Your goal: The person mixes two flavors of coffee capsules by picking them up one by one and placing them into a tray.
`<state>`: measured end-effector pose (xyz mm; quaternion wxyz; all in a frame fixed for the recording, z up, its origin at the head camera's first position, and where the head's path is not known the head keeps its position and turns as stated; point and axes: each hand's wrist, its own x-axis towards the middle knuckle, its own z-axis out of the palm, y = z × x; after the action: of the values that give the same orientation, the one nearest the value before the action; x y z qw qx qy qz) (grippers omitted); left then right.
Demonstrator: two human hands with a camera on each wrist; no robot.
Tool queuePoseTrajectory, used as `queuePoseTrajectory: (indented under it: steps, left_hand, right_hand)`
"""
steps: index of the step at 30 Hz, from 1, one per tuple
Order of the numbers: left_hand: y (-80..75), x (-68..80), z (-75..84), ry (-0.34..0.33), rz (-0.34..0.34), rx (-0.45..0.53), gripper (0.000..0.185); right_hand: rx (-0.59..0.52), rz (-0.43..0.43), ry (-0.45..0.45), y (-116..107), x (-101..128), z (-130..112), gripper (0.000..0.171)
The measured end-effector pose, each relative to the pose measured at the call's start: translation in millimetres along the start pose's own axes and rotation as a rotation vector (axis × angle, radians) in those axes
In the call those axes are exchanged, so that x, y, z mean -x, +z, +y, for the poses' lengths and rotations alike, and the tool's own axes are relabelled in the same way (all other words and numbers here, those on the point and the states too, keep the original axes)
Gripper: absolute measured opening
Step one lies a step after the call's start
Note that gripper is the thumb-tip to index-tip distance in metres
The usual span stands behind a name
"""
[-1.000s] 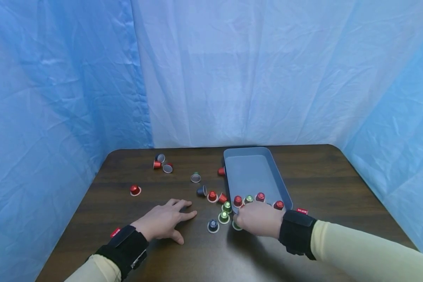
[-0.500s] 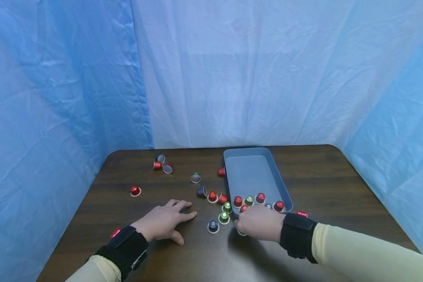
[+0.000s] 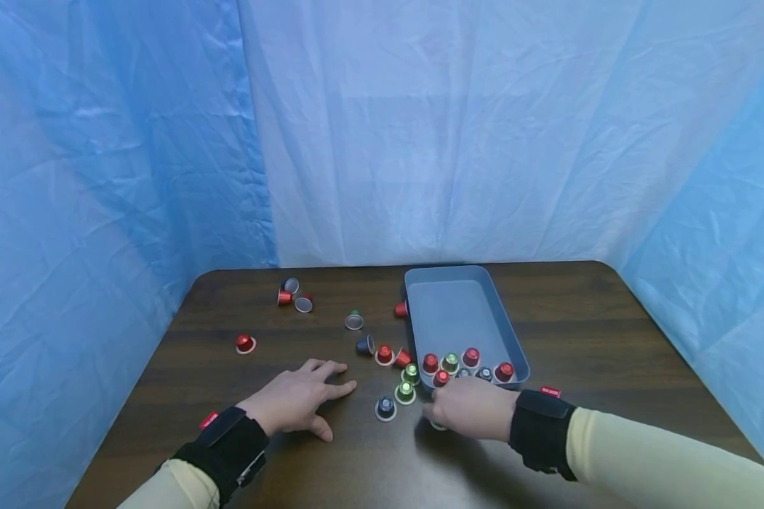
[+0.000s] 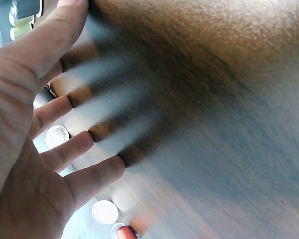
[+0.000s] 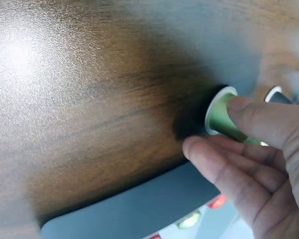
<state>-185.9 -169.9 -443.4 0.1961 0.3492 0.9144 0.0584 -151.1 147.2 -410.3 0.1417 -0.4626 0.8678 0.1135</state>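
Observation:
My right hand point(image 3: 474, 408) is just off the near edge of a grey-blue tray point(image 3: 455, 300), close over the table. Between its thumb and fingers it pinches a green coffee capsule point(image 5: 220, 110), its foil rim facing the tabletop; in the head view the hand hides most of it. Spread out on the table, my left hand point(image 3: 296, 399) rests with fingertips down and holds nothing. Between the hands stand a dark blue capsule point(image 3: 385, 407) and two more green capsules, the nearer green one point(image 3: 405, 392) left of the tray's corner.
Red, green and blue capsules sit along the tray's near end, among them a red capsule point(image 3: 504, 371). Left of the tray lie tipped capsules, including a dark one point(image 3: 365, 345). A lone red capsule point(image 3: 245, 343) stands at far left. Blue curtains point(image 3: 433, 141) enclose the table.
My right hand has slid slightly right and toward me with the green capsule, uncovering red and blue capsules in the tray. The left hand has stayed still.

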Motion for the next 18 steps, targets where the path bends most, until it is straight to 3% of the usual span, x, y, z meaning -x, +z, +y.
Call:
queuePoseTrajectory:
  steps: [8, 18]
  left_hand:
    - [1.3, -0.9, -0.9, 0.001, -0.002, -0.003, 0.086]
    - [0.0, -0.8, -0.9, 0.001, -0.002, -0.001, 0.086]
  right_hand:
    - [-0.231, -0.026, 0.021, -20.5, 14.6, 9.8, 0.032]
    - [-0.289, -0.001, 0.059, -52.2, 36.8, 29.7, 0.016]
